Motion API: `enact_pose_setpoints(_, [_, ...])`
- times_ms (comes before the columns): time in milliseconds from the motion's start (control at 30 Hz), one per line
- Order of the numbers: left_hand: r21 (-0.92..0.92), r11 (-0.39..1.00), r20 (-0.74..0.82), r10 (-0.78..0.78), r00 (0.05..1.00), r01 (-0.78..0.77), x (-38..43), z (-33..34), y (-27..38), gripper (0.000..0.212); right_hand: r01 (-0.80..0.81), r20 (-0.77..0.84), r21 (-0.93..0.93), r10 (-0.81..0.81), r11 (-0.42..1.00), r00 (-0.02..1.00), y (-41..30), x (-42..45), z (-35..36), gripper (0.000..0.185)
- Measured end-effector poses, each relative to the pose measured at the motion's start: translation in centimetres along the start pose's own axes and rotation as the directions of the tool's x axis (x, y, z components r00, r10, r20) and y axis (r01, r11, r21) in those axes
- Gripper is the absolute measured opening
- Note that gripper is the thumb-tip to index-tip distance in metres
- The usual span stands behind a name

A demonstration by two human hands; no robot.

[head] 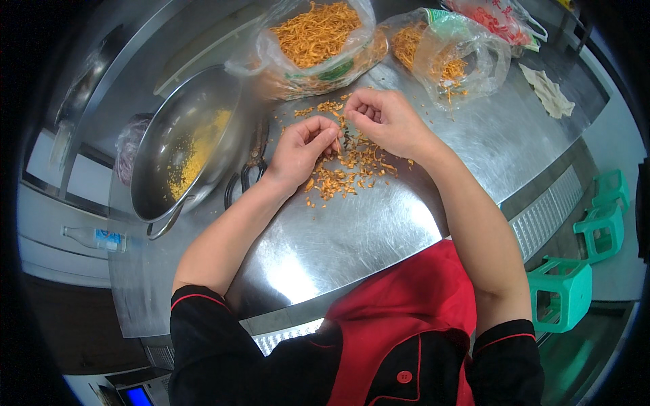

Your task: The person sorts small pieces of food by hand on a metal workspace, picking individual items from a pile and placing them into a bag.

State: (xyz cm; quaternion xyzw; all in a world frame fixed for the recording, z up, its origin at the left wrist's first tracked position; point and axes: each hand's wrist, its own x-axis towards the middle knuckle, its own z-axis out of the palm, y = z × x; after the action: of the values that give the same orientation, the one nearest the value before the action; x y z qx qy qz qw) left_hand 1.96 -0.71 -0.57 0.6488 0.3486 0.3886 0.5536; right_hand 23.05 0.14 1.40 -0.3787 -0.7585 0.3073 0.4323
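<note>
My left hand (303,149) pinches a thin dried orange strand (338,144) between thumb and fingertips. Just right of it, my right hand (381,117) is loosely curled, with thumb and forefinger close together; whether they grip anything is hidden. Beneath both hands, short dried orange pieces (350,170) are scattered on the stainless steel table (325,238). Beyond the hands stands an open plastic bag (330,71) heaped with long dried orange strands (317,33). Black-handled scissors (252,170) lie beside my left wrist, partly hidden by it.
Left, a tilted steel wok (155,152) holds yellow crumbs (195,157). A second strand-filled clear bag (487,63) lies at back right, near a red-printed bag (490,20) and a pale cloth (547,94). A plastic bottle (96,238) appears left. Green stools (563,294) stand right.
</note>
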Motion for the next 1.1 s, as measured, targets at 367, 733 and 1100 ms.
enact_pose_setpoints(367, [0.007, 1.0, 0.02, 0.015, 1.0, -0.015, 0.0, -0.1, -0.2, 0.013, -0.02, 0.093, 0.021, 0.018, 1.0, 0.995, 0.0, -0.2, 0.2, 0.013])
enact_pose_setpoints(733, [0.013, 1.0, 0.016, 0.02, 1.0, -0.021, -0.2, 0.3, -0.1, 0.013, 0.041, 0.082, -0.041, -0.038, 0.998, 0.996, -0.2, -0.3, 0.4, 0.009])
enact_pose_setpoints(1100, [0.138, 0.989, 0.012, 0.043, 0.999, -0.044, -0.1, 0.1, -0.5, 0.012, 0.074, 0.08, -0.122, -0.064, 0.99, 0.995, -0.3, -0.4, 0.6, 0.01])
